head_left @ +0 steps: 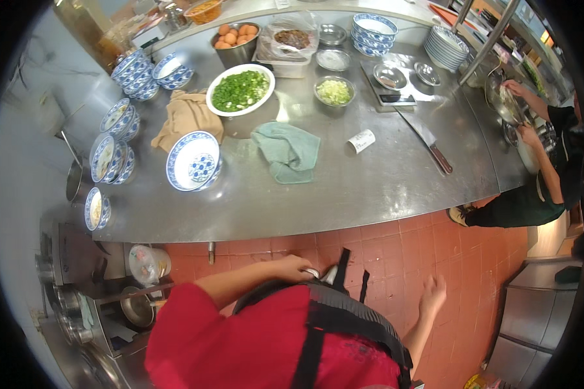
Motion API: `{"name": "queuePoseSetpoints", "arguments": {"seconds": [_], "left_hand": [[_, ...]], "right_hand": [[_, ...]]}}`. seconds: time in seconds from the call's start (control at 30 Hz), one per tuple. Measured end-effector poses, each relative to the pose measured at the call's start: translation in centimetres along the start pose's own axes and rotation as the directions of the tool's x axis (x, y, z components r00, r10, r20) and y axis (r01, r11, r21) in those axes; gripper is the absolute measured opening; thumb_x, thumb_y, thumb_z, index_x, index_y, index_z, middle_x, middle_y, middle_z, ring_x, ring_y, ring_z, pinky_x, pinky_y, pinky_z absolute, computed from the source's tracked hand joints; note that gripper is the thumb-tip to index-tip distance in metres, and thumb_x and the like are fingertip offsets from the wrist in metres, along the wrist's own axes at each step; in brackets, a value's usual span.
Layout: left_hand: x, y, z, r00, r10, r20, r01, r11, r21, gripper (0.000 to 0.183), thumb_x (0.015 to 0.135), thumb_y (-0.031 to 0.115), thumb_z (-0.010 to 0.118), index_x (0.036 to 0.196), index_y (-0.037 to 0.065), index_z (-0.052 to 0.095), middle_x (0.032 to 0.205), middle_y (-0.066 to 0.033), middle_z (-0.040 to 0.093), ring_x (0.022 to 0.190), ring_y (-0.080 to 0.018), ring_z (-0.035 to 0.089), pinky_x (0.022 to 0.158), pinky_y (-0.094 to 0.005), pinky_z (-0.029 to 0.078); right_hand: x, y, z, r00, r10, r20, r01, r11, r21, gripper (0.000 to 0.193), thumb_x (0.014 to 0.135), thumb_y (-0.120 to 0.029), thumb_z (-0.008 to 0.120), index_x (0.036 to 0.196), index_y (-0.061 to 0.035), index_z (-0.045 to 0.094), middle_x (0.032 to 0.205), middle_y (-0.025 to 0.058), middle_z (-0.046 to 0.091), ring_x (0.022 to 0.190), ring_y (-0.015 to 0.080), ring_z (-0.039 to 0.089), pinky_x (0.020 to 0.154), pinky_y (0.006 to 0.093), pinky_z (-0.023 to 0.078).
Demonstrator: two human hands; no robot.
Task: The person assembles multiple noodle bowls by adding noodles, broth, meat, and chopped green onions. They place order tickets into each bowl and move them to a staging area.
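My left hand (293, 267) is at the front of my waist, below the steel table's front edge. Its fingers curl inward, and whatever they may hold is hidden. My right hand (433, 295) hangs out to the right above the red tiled floor, loosely bent with fingers a little apart and nothing in it. Neither hand touches the table (370, 194). Nearest on the tabletop are a crumpled green cloth (287, 151), a blue-and-white bowl (193, 162), a small white paper roll (361, 141) and a cleaver with a wooden handle (425, 139).
Behind stand a bowl of chopped green onions (240, 91), a bowl of pale chopped vegetable (333, 92), a pot of eggs (235, 37) and a scale (396, 97). Stacked bowls (113, 159) line the left. A co-worker (551, 155) handles a metal bowl at right.
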State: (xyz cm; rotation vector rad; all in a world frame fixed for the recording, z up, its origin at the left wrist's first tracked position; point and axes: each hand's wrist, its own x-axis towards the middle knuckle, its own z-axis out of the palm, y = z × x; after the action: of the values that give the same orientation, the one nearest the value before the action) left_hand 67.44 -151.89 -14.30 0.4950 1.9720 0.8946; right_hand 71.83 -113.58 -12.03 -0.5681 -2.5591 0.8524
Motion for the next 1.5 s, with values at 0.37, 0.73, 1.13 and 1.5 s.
{"name": "queuePoseSetpoints", "arguments": {"seconds": [0.37, 0.73, 1.13, 1.5], "left_hand": [[3.9, 6.6, -4.8, 0.695, -0.347, -0.63, -0.101, 0.821, -0.562, 0.024, 0.084, 0.013, 0.053, 0.104, -0.002, 0.054, 0.088, -0.0034, 0.058, 0.081, -0.0098, 0.054, 0.074, -0.0235, 0.044], [4.4, 9.0, -4.8, 0.49, -0.526, -0.695, -0.261, 0.673, -0.692, 0.027, 0.083, 0.013, 0.055, 0.107, 0.0, 0.054, 0.098, -0.0048, 0.058, 0.09, -0.0115, 0.052, 0.08, -0.0249, 0.042], [-8.8, 6.0, 1.5, 0.212, -0.485, -0.848, -0.753, 0.472, -0.459, 0.024, 0.084, 0.001, 0.05, 0.108, 0.0, 0.051, 0.093, -0.0042, 0.059, 0.086, -0.0106, 0.054, 0.079, -0.0257, 0.042], [-19.7, 0.3, 7.8, 0.056, -0.486, -0.872, -0.781, 0.523, -0.341, 0.03, 0.081, -0.002, 0.052, 0.111, 0.001, 0.05, 0.081, -0.0001, 0.057, 0.074, -0.0064, 0.052, 0.07, -0.0208, 0.042]], "right_hand": [[27.1, -12.2, 24.9, 0.764, -0.335, 0.551, 0.23, 0.94, 0.253, 0.049, 0.08, -0.039, 0.053, 0.112, -0.0028, 0.053, 0.118, 0.0207, 0.048, 0.114, 0.0321, 0.041, 0.094, 0.039, 0.034], [23.6, -20.5, 24.0, 0.154, -0.43, 0.889, -0.262, 0.85, 0.457, 0.021, 0.076, -0.023, 0.061, 0.088, -0.0054, 0.061, 0.071, -0.0027, 0.056, 0.057, 0.005, 0.044, 0.051, 0.0192, 0.033], [0.9, -29.5, 14.3, -0.028, -0.566, 0.824, -0.39, 0.765, 0.512, 0.014, 0.08, -0.016, 0.059, 0.089, -0.0059, 0.059, 0.072, -0.004, 0.055, 0.058, 0.0031, 0.04, 0.052, 0.0166, 0.031], [-13.1, -34.1, 13.0, -0.058, -0.605, 0.794, -0.358, 0.755, 0.549, 0.01, 0.081, -0.012, 0.056, 0.087, -0.0045, 0.059, 0.071, -0.0035, 0.054, 0.057, 0.0028, 0.038, 0.05, 0.0165, 0.03]]}}
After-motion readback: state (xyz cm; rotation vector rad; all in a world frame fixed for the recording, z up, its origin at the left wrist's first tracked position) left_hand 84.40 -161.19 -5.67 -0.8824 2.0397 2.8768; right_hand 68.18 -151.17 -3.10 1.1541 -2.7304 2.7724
